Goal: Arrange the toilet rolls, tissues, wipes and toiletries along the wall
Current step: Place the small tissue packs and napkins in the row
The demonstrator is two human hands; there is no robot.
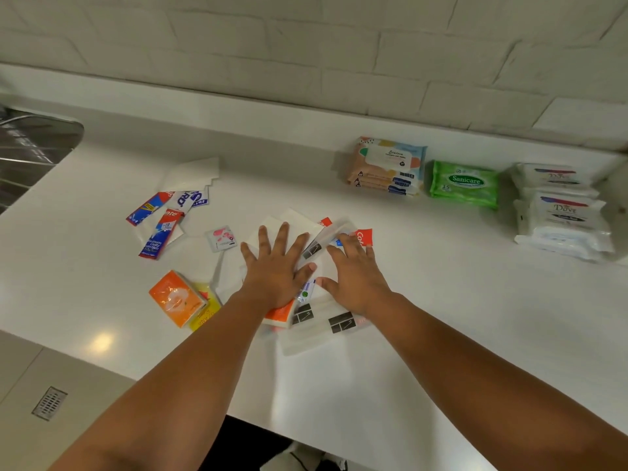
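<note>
Left hand and right hand press flat, fingers spread, on a pile of sachets and tissues, well out from the wall; wipes lie near the wall; gathering seems in hand; next, scoop the pile wallward.

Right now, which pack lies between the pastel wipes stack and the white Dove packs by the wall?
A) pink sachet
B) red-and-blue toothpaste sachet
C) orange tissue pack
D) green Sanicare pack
D: the green Sanicare pack lies in the back row with the pastel wipes stack on one side and the Dove packs on the other.
</note>
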